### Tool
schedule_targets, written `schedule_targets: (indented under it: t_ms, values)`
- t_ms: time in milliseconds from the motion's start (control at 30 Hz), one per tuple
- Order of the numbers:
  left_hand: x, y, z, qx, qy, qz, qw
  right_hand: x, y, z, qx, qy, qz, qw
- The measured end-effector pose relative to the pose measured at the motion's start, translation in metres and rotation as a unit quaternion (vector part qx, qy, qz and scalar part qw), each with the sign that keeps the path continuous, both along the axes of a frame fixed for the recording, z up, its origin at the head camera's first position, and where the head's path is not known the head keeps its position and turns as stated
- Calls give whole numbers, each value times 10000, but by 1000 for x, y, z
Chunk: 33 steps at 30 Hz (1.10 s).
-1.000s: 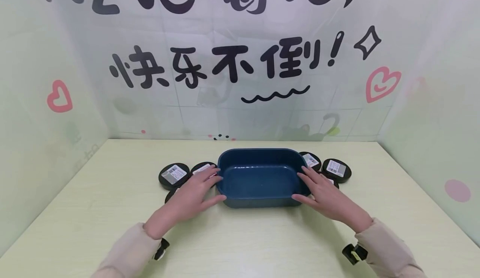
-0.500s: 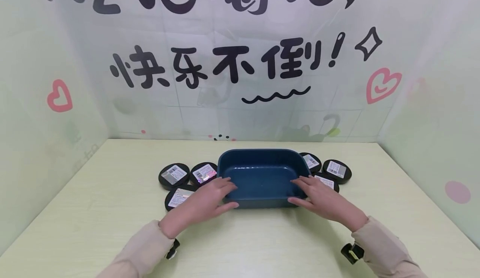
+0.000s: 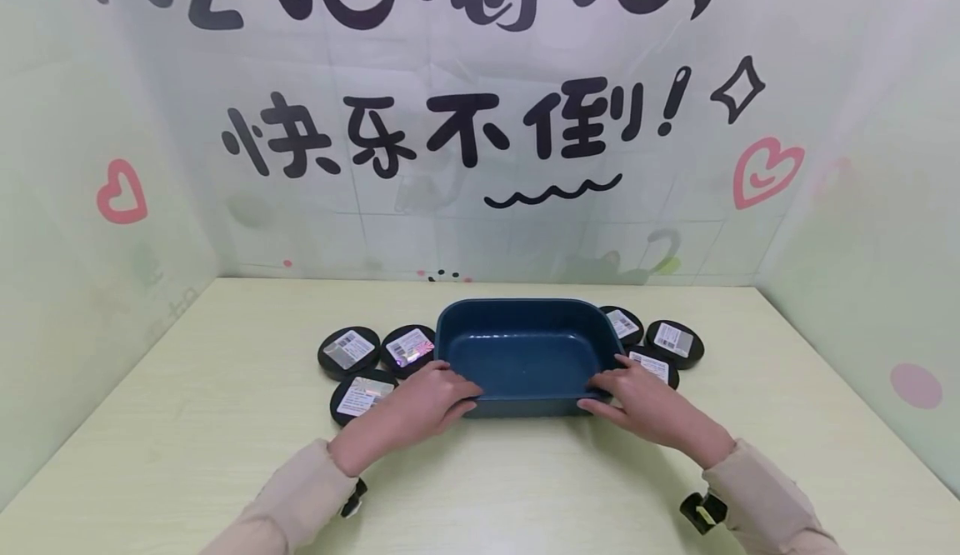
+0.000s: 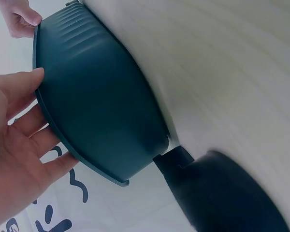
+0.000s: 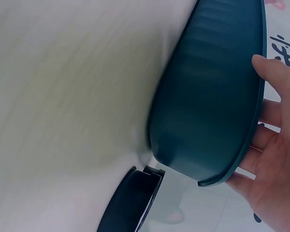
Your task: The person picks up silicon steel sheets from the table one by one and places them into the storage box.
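Note:
A dark blue rectangular plastic bin [image 3: 525,359] with rounded corners stands on the table, nothing inside it. My left hand [image 3: 422,403] grips its rim at the near left corner, fingers over the edge and thumb outside. At the near right corner my right hand [image 3: 651,403] holds the rim the same way. Both wrist views show the bin's outer wall [image 4: 94,99], with the thumb on the outer side and the fingers behind the rim. The fingertips inside are partly hidden.
Left of the bin lie three flat black round discs [image 3: 348,350] with white labels. Three similar discs [image 3: 675,342] lie to its right, one partly behind the bin. Printed fabric walls [image 3: 420,238] enclose the pale table [image 3: 225,405] at the back and sides.
Both hands have moved from the bin's short sides to its near corners and now grip the rim. The left hand shifted right, uncovering the left discs. The bin stays in place.

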<state>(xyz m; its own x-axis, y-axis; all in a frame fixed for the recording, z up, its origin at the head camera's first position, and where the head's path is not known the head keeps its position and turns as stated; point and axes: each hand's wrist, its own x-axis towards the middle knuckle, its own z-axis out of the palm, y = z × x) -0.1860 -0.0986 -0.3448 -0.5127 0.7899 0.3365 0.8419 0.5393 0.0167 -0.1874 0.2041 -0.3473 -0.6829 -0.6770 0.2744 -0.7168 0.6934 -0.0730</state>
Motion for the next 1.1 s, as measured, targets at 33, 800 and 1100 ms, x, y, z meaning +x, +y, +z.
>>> schedule_targets:
  t_ms: [33, 800, 1100]
  values:
    - [0, 0, 0, -5, -25, 7, 10000, 0, 0, 0, -17, 17, 14, 10000]
    - [-3, 2, 1, 565, -456, 212, 9971, 3, -2, -2, 84, 245, -72, 9996]
    - [-14, 8, 2, 1207, 138, 1913, 9740, 1, -1, -4, -167, 50, 95, 9998]
